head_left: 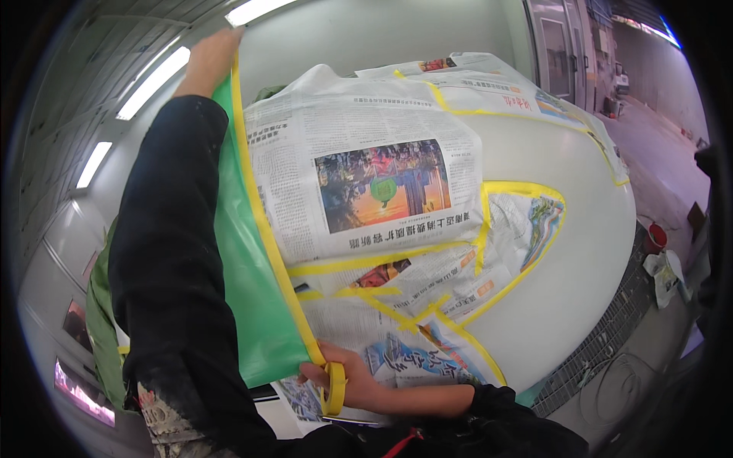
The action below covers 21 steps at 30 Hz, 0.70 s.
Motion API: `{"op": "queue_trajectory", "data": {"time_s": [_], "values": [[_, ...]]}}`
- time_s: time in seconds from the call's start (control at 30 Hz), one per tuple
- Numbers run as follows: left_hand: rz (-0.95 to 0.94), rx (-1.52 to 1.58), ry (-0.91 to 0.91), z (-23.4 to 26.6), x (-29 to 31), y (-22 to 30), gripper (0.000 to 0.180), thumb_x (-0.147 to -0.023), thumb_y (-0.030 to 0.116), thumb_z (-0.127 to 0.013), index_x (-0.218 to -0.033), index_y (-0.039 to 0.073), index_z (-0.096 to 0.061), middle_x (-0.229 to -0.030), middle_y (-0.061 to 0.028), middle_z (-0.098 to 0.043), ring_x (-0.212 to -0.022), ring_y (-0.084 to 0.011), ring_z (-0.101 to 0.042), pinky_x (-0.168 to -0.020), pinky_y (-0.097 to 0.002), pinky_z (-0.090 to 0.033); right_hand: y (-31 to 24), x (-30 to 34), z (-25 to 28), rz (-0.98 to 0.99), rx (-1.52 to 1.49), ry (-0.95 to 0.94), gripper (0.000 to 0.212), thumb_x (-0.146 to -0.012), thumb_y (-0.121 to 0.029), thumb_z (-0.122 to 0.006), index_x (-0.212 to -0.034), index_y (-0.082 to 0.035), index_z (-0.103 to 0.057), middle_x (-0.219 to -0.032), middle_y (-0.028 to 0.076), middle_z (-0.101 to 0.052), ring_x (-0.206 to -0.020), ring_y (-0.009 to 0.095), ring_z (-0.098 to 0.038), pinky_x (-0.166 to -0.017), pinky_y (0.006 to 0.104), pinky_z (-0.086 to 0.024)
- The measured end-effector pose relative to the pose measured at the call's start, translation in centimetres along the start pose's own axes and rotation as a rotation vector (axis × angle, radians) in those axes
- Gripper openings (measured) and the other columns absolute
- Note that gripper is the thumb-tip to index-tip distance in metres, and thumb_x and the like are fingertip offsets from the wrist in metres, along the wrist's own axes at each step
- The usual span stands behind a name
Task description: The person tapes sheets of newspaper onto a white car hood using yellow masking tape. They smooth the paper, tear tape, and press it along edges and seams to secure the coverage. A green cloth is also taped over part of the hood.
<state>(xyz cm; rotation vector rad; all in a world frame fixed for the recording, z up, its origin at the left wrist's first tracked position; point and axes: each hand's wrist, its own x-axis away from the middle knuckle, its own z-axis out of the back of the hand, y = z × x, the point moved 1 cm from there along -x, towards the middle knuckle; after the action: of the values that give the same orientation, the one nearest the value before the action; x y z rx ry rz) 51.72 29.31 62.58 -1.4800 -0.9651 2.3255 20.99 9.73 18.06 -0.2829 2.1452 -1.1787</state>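
Observation:
Up at the far left, my left hand (210,62) grips the top end of a green plastic sheet (256,313). A strip of yellow masking tape (266,229) runs down the sheet's right edge. At its lower end my right hand (359,385) is closed on the roll of masking tape (334,389), fingers close to the sheet's bottom corner. Beside the strip, newspaper (298,221) covers much of a pale, smooth, curved car body (588,168). More yellow tape borders the newspaper pieces. My left fingertips are partly hidden.
A dark floor grating (603,336) lies along the right side of the car body. Beyond it are a red bucket (655,238), a whitish plastic bag (666,276) and a looped thin cable or hose (611,389). Green covering (103,320) hangs at the left; lights line the wall.

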Motion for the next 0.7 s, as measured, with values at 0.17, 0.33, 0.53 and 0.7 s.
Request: {"op": "queue_trajectory", "data": {"time_s": [0.17, 0.33, 0.53, 0.7], "values": [[-0.152, 0.07, -0.313, -8.1, 6.1, 4.9, 0.019, -0.101, 0.019, -0.049, -0.116, 0.013, -0.057, -0.101, -0.0175, -0.07, -0.096, -0.04, -0.068, -0.079, -0.0515, -0.053, 4.4, -1.2, 1.4, -0.02, 0.101, 0.012, 0.023, -0.101, -0.019, -0.069, -0.112, 0.001, -0.066, -0.088, 0.007, -0.064, -0.08, 0.01, -0.058, -0.07, 0.0301, -0.048], [-0.098, 0.177, -0.559, -14.0, 7.9, 5.1, 0.03, -0.102, 0.022, -0.049, -0.126, 0.005, -0.056, -0.114, -0.0216, -0.069, -0.107, -0.0394, -0.066, -0.091, -0.0496, -0.052, 5.0, -1.8, 2.7, -0.141, 0.16, 0.061, 0.026, -0.103, -0.024, -0.067, -0.109, 0.001, -0.066, -0.086, 0.001, -0.061, -0.078, 0.006, -0.052, -0.067, 0.027, -0.043], [-0.278, -0.032, -0.227, -6.5, 5.7, 4.6, 0.047, -0.101, 0.027, -0.058, -0.139, -0.001, -0.054, -0.131, -0.0222, -0.064, -0.116, -0.0397, -0.061, -0.098, -0.049, -0.048, 4.1, -2.9, 2.8, -0.062, 0.24, 0.134, 0.029, -0.1, -0.025, -0.072, -0.095, 0.003, -0.068, -0.071, -0.002, -0.052, -0.071, 0.005, -0.044, -0.06, 0.0283, -0.041], [-0.299, 0.382, -0.14, 11.7, 12.0, 9.0, 0.052, -0.108, 0.029, -0.048, -0.154, 0.005, -0.045, -0.16, -0.0174, -0.043, -0.147, -0.0355, -0.04, -0.121, -0.0416, -0.033, 4.6, -2.7, 2.4, -0.077, 0.167, 0.165, 0.032, -0.1, -0.026, -0.072, -0.087, 0.002, -0.064, -0.07, -0.004, -0.049, -0.07, 0.004, -0.041, -0.058, 0.0272, -0.037]]}}
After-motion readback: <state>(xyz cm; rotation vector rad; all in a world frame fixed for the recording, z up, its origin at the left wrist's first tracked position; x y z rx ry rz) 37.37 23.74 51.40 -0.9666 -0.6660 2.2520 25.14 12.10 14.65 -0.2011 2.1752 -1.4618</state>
